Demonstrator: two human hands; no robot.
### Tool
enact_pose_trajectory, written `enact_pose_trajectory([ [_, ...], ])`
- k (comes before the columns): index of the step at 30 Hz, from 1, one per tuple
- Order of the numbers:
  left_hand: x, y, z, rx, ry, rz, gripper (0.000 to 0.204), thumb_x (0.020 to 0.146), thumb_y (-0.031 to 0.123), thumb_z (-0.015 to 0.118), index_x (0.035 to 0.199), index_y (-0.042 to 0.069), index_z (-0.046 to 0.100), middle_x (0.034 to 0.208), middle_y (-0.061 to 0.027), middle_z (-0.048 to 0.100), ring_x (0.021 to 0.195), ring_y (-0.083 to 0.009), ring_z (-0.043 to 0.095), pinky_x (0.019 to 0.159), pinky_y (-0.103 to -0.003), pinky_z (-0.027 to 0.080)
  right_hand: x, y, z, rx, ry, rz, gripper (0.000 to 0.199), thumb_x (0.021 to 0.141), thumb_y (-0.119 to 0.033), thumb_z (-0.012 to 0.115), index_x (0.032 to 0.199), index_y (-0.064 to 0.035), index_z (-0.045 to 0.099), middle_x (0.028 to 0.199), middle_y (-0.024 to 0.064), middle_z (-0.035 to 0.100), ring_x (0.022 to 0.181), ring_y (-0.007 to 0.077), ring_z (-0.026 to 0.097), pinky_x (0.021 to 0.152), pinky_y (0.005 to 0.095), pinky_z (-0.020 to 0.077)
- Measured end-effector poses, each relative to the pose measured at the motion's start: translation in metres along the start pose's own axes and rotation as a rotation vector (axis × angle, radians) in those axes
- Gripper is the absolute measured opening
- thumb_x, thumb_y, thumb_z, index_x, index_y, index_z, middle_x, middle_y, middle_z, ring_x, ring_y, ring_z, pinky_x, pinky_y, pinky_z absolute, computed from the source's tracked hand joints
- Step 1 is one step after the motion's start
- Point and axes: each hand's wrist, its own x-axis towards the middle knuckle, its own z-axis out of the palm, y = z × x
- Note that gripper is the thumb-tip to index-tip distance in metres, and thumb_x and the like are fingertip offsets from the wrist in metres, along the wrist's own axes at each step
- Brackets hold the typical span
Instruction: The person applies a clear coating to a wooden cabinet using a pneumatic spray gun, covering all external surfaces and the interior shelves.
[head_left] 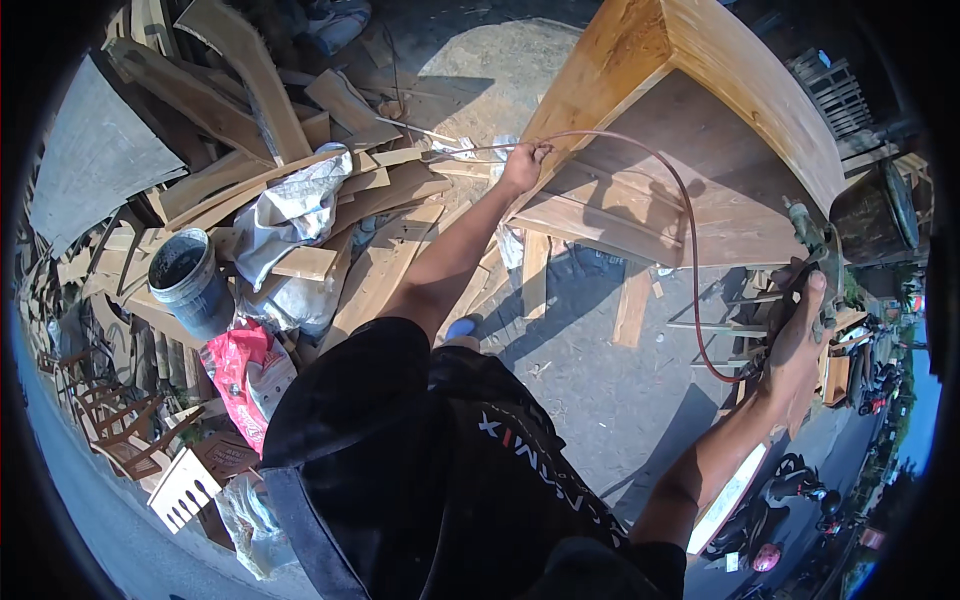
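Observation:
My left hand is closed around a thin reddish-brown hose beside the near left edge of a wooden cabinet. From there the hose arcs over the cabinet's opening and drops toward my right wrist. My right hand grips a metal spray gun, its body partly hidden by the fingers. The gun is near the cabinet's right end, with the hose running up to its handle. The cabinet has a glossy amber outside and a paler inside, where shadows of my arms fall.
Wood offcuts and planks are heaped on the left, with a dirty paint bucket, white sacks and a pink bag. Wooden chairs stand lower left. A motorcycle is at lower right. Boards prop the cabinet's underside.

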Motion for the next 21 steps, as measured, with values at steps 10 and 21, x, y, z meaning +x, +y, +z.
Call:
enact_pose_trajectory([
  [10, 0.015, -0.079, -0.05, -0.403, 0.085, -0.082, 0.024, 0.107, 0.018, 0.054, 0.117, 0.002, 0.068, 0.119, -0.0057, 0.065, 0.09, -0.0079, 0.055, 0.085, -0.024, 0.046, 0.006, 0.058, -0.006, -0.027, 0.153, 0.16, 0.053, 0.1, -0.057, 0.056, 0.114, -0.0077, 0.07, 0.073, -0.0004, 0.062, 0.049, 0.0057, 0.042, 0.046, 0.0227, 0.0293],
  [21, 0.12, 0.075, -0.085, -0.833, 0.225, 0.226, 0.028, 0.11, 0.024, 0.047, 0.125, 0.003, 0.058, 0.128, -0.0098, 0.061, 0.119, -0.0196, 0.058, 0.107, -0.035, 0.045, 0.009, 0.077, -0.007, 0.046, -0.02, 0.165, 0.049, 0.104, -0.049, 0.052, 0.113, -0.0032, 0.067, 0.075, 0.0036, 0.066, 0.044, 0.0053, 0.04, 0.041, 0.0232, 0.0299],
])
